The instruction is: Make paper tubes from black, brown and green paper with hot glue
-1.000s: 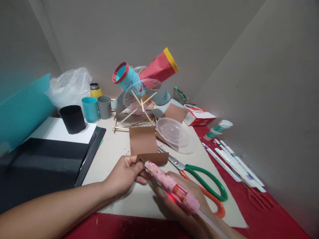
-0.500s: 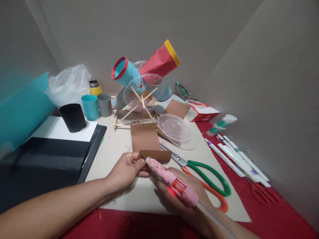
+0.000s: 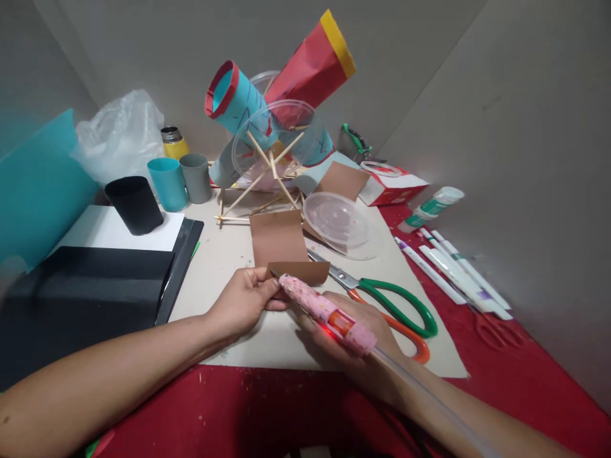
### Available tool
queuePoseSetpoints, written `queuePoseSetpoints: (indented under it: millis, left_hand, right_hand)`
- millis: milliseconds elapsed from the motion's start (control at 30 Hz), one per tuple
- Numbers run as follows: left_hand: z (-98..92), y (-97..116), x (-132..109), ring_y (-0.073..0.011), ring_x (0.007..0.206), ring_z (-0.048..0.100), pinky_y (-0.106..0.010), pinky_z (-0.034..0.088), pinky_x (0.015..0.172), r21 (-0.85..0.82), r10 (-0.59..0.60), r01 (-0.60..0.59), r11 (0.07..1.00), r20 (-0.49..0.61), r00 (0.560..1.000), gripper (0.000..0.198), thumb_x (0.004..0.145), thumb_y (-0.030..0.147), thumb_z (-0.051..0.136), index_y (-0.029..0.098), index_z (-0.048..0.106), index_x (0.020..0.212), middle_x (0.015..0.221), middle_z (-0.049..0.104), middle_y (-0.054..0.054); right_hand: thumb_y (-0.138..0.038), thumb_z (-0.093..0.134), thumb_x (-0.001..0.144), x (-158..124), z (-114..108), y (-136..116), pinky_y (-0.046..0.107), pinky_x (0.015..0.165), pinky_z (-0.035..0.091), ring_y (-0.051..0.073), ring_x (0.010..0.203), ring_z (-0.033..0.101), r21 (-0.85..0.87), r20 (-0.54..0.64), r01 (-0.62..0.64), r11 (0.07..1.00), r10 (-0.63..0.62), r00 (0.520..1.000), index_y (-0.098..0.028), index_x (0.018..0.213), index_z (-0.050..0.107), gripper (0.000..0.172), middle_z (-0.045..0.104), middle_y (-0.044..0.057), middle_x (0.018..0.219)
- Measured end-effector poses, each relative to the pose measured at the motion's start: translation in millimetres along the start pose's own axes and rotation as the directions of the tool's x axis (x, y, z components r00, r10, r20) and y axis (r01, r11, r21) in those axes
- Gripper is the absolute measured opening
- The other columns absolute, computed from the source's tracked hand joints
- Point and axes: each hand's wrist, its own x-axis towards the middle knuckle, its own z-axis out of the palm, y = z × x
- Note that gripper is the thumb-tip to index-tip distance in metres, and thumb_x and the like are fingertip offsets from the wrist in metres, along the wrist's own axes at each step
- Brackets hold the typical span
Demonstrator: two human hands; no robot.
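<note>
My right hand [image 3: 367, 324] is wrapped round a pink patterned hot glue gun [image 3: 317, 304], whose red light glows. A clear glue stick [image 3: 424, 381] sticks out of its back end. The gun's nozzle meets the left edge of a curled strip of brown paper [image 3: 305, 272]. My left hand [image 3: 248, 294] pinches that edge between thumb and fingers. Just beyond lies a flat brown paper piece [image 3: 277, 238]. Large scissors [image 3: 356, 283] with green and orange handles lie by my right hand, partly hidden by it.
Behind stands a stick frame [image 3: 272, 168] with clear discs and red and blue paper tubes [image 3: 243, 95]. A clear plastic lid [image 3: 337, 219] lies at centre right. Black [image 3: 134, 205], blue [image 3: 167, 184] and grey [image 3: 195, 179] paper cylinders stand left. Several markers [image 3: 458, 270] lie right.
The camera has tipped downward, so everything sits higher in the picture. Both hands, the glue gun and the brown strip keep nearly the same place on the table.
</note>
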Motion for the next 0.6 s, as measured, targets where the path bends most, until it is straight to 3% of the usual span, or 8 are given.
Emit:
queuePoseSetpoints:
  millis: [233, 600]
  left_hand:
    - [0.6, -0.6, 0.2, -0.0149, 0.075, 0.066, -0.025, 0.053, 0.072, -0.003, 0.003, -0.003, 1.0, -0.003, 1.0, 0.029, 0.071, 0.038, 0.078, 0.011, 0.073, 0.08, 0.08, 0.073, -0.008]
    - [0.1, 0.5, -0.1, -0.0145, 0.075, 0.066, -0.024, 0.053, 0.072, -0.011, 0.002, -0.002, 1.0, -0.001, 1.0, 0.03, 0.071, 0.038, 0.078, 0.011, 0.074, 0.082, 0.082, 0.073, -0.009]
  right_hand:
    - [-0.038, 0.052, 0.089, -1.8, -0.3, 0.2, 0.029, 0.051, 0.042, 0.017, 0.054, 0.055, -0.087, 0.061, 0.037, 0.996, -0.032, 0.998, -0.024, 0.076, 0.061, 0.022, 0.06, 0.003, 0.064]
    - [-0.039, 0.051, 0.09, 0.7, -5.2, -2.0, 0.031, 0.052, 0.042, 0.018, 0.054, 0.054, -0.141, 0.101, 0.073, 0.987, -0.059, 0.993, -0.024, 0.073, 0.059, 0.024, 0.059, 0.003, 0.063]
